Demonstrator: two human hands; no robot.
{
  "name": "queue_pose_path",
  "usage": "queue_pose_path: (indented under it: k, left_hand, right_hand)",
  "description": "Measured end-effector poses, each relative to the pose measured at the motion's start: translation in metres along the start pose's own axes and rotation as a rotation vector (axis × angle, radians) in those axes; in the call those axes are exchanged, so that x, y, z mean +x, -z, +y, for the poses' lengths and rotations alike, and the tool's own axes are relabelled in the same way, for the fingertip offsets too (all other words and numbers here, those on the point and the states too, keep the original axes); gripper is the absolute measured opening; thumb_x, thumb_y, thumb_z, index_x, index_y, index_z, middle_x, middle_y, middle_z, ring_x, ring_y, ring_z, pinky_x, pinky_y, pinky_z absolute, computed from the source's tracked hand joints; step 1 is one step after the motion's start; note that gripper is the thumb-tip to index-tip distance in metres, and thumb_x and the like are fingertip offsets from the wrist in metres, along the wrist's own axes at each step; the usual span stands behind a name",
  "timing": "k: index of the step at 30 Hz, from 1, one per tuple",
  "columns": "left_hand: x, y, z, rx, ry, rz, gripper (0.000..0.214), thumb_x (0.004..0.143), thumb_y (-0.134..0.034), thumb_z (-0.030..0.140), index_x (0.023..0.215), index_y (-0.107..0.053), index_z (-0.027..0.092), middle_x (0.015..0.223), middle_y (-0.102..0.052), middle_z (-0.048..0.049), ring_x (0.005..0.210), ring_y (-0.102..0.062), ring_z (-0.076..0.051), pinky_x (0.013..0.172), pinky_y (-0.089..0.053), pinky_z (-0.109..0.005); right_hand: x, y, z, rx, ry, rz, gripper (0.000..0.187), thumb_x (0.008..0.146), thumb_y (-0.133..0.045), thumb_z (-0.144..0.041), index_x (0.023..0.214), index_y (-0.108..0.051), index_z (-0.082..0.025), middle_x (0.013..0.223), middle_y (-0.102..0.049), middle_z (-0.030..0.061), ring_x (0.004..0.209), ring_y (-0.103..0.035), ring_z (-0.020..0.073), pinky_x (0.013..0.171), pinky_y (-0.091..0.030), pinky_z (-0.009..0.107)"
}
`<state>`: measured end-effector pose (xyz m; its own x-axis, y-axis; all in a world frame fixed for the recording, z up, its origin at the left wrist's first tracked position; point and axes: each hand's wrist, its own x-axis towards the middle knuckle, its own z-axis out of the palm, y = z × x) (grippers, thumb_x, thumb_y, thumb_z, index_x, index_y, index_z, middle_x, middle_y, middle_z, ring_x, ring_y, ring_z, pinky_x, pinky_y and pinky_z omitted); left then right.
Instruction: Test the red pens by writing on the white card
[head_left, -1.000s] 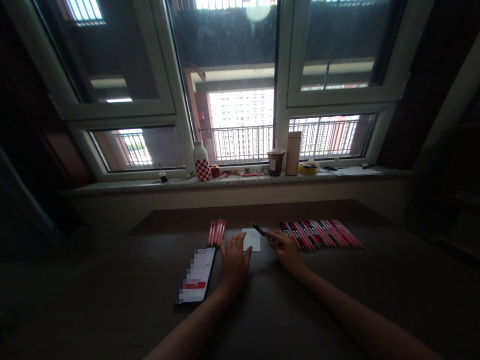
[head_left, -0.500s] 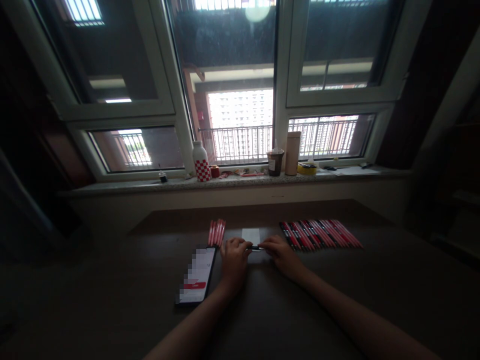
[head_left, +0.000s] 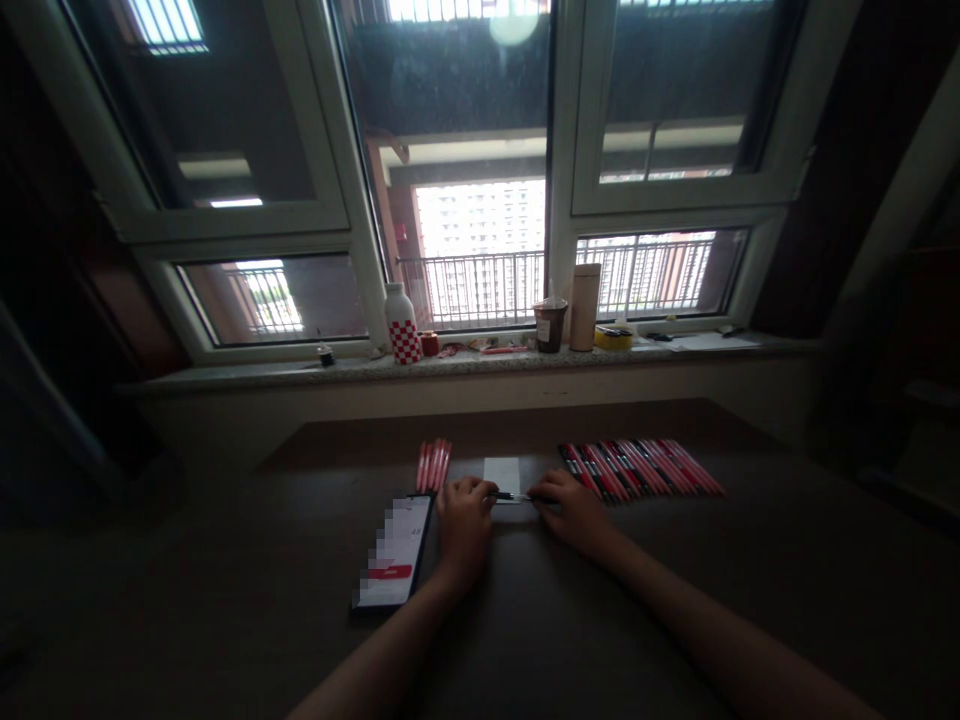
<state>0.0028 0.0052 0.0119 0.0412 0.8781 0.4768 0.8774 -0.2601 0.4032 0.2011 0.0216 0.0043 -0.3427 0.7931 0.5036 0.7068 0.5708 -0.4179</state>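
Between my two hands is a slim black pen (head_left: pixel 505 496), held level above a small white paper (head_left: pixel 501 470). My left hand (head_left: pixel 463 515) pinches its left end. The fingers of my right hand (head_left: pixel 570 508) close on the right end; a paler stretch shows near these fingertips. Whether a cap has come loose there, I cannot tell. A phone (head_left: pixel 396 550) with a lit screen lies left of my left hand. Just beyond that hand is a small bunch of red pencils (head_left: pixel 433 465). Right of my right hand, a row of red and black pens and pencils (head_left: pixel 637 468) lies side by side.
The dark table (head_left: pixel 600 640) reaches to a stone windowsill (head_left: pixel 345 372). On the sill stand a red-checked white bottle (head_left: pixel 403 325), a drink cup (head_left: pixel 550 325), a tan flask (head_left: pixel 585 308) and a yellow roll (head_left: pixel 613 338). Windows rise behind.
My hands have moved slightly apart, the left one leftward and the right one rightward. More of the pen shows between them. The phone, paper and pencils stay where they were.
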Motion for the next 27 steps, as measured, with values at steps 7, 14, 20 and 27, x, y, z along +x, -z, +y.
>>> queue_pose_path:
  k: [7,14,20,27]
  left_hand:
    - [0.002,-0.002,-0.001,-0.013,0.008,-0.019,0.022,0.088,-0.048,0.022,0.097,-0.067,0.027,0.103,-0.063,-0.0023,0.100,-0.049,-0.022,0.092,-0.035,-0.038]
    - [0.004,-0.008,-0.004,-0.022,-0.022,-0.039,0.029,0.087,-0.049,0.023,0.112,-0.062,0.026,0.111,-0.061,-0.0036,0.107,-0.049,-0.022,0.095,-0.036,-0.038]
    - [0.000,-0.012,-0.003,0.070,-0.046,-0.045,0.046,0.085,-0.052,0.025,0.130,-0.049,0.019,0.129,-0.052,-0.0102,0.120,-0.044,-0.024,0.105,-0.031,-0.041]
    - [-0.006,-0.013,-0.002,0.100,-0.117,-0.191,0.028,0.087,-0.050,0.032,0.113,-0.060,0.026,0.121,-0.060,-0.0059,0.127,-0.038,-0.030,0.108,-0.019,-0.061]
  right_hand:
    - [-0.001,0.002,0.000,-0.082,0.013,-0.032,0.022,0.084,-0.058,-0.020,0.100,-0.070,-0.026,0.093,-0.061,0.0021,0.092,-0.056,0.0169,0.075,-0.043,0.025]
    - [0.000,0.003,0.002,-0.125,0.011,-0.022,0.020,0.086,-0.056,-0.020,0.099,-0.070,-0.025,0.093,-0.062,0.0027,0.095,-0.053,0.0179,0.077,-0.042,0.026]
    - [0.002,0.005,0.006,-0.230,-0.099,0.072,0.021,0.087,-0.055,-0.022,0.100,-0.071,-0.023,0.091,-0.062,0.0063,0.096,-0.051,0.0210,0.085,-0.040,0.031]
    - [0.001,0.011,0.010,-0.406,-0.298,0.146,0.021,0.087,-0.054,-0.025,0.097,-0.072,-0.021,0.097,-0.064,0.0091,0.103,-0.047,0.0265,0.089,-0.036,0.036]
